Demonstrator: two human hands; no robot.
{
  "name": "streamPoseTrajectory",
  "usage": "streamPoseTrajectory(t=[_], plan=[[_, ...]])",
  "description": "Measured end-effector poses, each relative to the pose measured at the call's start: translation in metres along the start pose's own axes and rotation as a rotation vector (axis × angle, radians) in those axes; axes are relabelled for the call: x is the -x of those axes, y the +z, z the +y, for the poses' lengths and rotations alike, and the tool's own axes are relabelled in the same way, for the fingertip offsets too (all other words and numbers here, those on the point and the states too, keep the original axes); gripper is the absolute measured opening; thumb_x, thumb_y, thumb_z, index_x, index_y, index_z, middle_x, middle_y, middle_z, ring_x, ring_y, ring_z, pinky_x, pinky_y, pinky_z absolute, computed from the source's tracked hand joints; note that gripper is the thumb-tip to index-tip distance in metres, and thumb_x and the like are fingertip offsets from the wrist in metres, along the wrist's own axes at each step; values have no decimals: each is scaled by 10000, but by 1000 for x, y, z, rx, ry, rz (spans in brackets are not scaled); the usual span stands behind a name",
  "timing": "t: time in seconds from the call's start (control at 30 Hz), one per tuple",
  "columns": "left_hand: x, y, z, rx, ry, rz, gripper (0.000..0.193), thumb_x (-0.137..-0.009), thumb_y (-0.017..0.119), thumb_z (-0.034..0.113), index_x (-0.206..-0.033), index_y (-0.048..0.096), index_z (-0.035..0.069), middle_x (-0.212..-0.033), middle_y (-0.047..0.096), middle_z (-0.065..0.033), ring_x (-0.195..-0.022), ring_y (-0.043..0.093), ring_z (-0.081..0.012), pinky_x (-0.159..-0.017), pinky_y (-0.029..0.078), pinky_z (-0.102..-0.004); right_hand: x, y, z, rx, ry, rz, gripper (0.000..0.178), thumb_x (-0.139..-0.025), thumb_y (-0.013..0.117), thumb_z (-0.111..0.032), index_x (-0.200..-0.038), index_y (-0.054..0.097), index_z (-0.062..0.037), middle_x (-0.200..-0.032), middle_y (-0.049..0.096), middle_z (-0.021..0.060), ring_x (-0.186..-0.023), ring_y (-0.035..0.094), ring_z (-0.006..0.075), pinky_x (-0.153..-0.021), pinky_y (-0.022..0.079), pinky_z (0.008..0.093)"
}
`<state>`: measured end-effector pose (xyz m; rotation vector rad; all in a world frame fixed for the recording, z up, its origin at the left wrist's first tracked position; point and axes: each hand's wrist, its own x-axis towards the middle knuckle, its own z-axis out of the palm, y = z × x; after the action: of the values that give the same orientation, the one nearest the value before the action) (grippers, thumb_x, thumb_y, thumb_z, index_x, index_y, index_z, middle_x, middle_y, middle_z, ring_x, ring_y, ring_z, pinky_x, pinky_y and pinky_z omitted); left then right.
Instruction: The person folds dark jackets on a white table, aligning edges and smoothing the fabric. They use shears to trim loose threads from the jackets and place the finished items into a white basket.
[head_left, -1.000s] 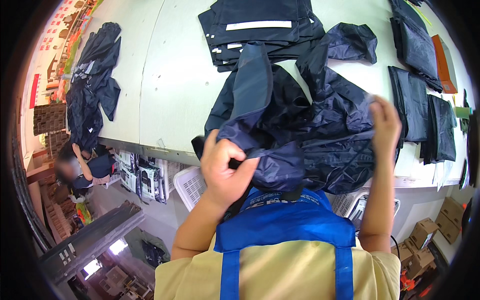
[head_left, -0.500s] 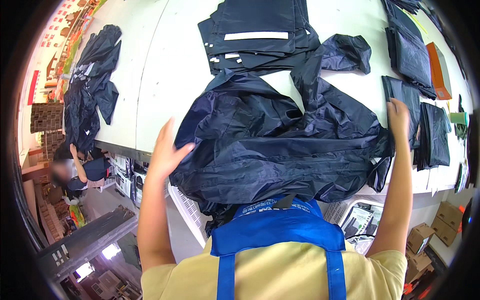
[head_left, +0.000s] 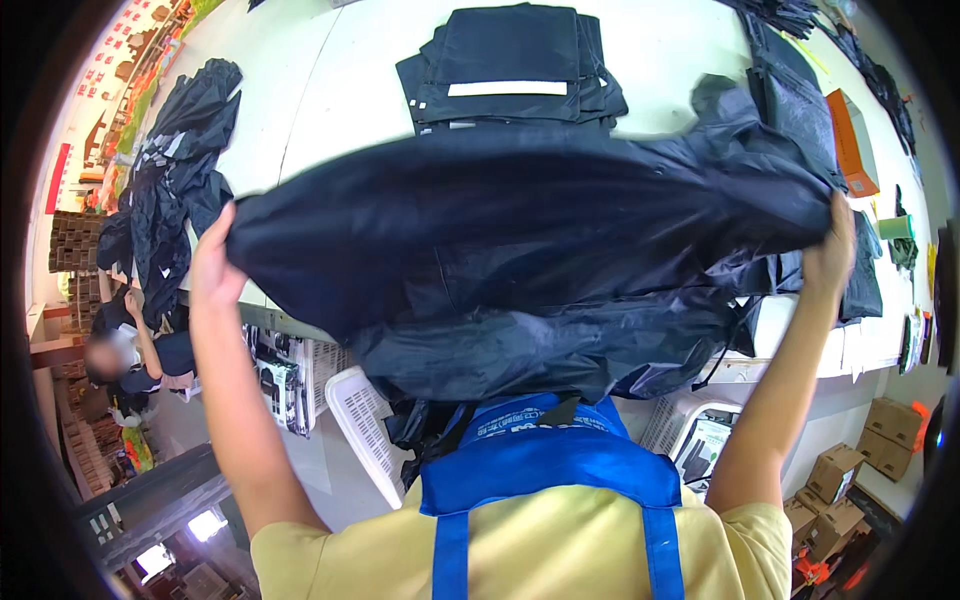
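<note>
I see the left hand (head_left: 216, 265) and right hand (head_left: 832, 255) closed on opposite ends of a dark garment (head_left: 540, 215), spread between them over the bench's (head_left: 345, 70) near edge. Its smooth, glossy cloth arches, creased below; flat, folded dark pieces (head_left: 510, 50) stack beyond.

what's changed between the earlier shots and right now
The left hand has swung left and now holds the left end of the dark garment; the right hand, at the other end, has moved right. The garment, bunched earlier, is spread between them. The folded stack stays put.
</note>
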<state>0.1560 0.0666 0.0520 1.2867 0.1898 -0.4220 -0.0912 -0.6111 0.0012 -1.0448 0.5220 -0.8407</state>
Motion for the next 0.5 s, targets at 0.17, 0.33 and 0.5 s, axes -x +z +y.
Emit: streamPoseTrajectory(t=[0.17,0.33,0.5], plan=[[74,-41,28,46,128,35,326,-976,540,252,-1065,631,-48,-1052,681,-156,-944,663,-237,-880,507,-370,39,-44,-110,155,-128,188,340,-951,605,-259,-1208,596,-37,-1140,622,72,-994,591,164,-921,469,321],[104,1,97,-5,273,-116,368,-1007,470,281,-1137,609,-34,-1131,656,-162,-1032,642,-250,-960,485,-392,42,-19,-239,463,-284,-58,386,-972,545,-309,-1236,583,-30,-1215,600,98,-1150,551,194,-1033,390,355],[-47,36,134,-481,63,-122,397,-916,636,351,-1160,622,38,-1134,661,-96,-956,640,-167,-909,498,-318,-94,74,-262,1570,-383,-139,445,-924,555,-438,-1232,616,-122,-1187,593,52,-1139,507,151,-977,347,285]])
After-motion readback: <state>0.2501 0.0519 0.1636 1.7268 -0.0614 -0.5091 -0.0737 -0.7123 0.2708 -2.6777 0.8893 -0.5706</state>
